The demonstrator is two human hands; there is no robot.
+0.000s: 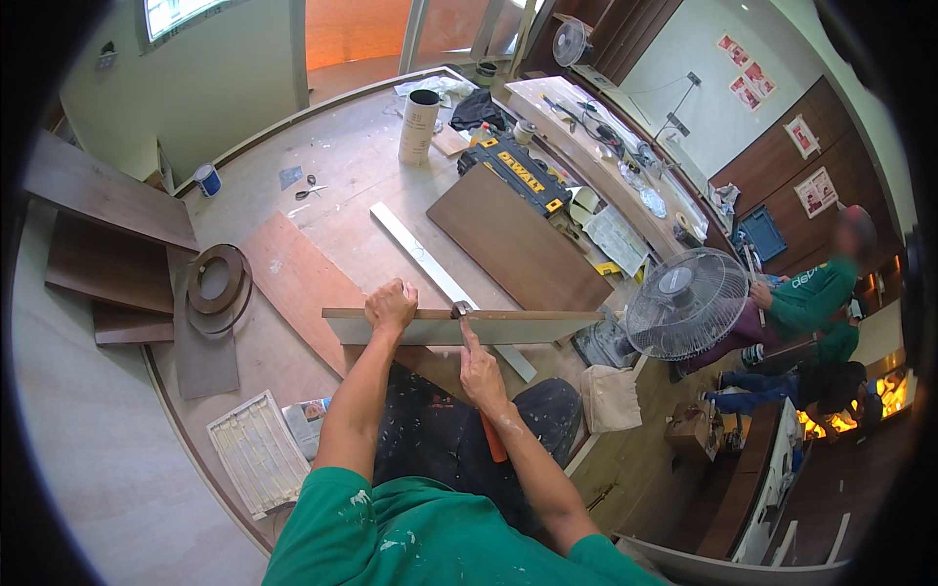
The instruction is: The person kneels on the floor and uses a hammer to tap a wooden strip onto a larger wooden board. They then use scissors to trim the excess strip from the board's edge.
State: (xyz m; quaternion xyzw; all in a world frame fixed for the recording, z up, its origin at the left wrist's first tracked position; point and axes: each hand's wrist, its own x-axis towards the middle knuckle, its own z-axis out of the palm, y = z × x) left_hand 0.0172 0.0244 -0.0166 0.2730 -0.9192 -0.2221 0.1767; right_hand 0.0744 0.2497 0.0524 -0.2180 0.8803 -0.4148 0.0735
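Note:
A long narrow board (547,330) stands on its edge across my lap, pale on the face and brown along the top edge. My left hand (391,307) is closed over that top edge, left of the middle. In my right hand (483,379) is a hammer (466,327), its metal head at the board's top edge and its orange-red grip (493,439) showing below my fist. Beyond the board, a white strip (420,252) lies slantwise on the work surface and passes behind it.
A brown panel (518,239) and a black-and-yellow tool case (513,174) lie ahead. At right stands a fan (684,303), with co-workers (816,303) beyond. Rolls of brown edging (217,283) rest left, near scissors (311,191) and a cardboard tube (418,127).

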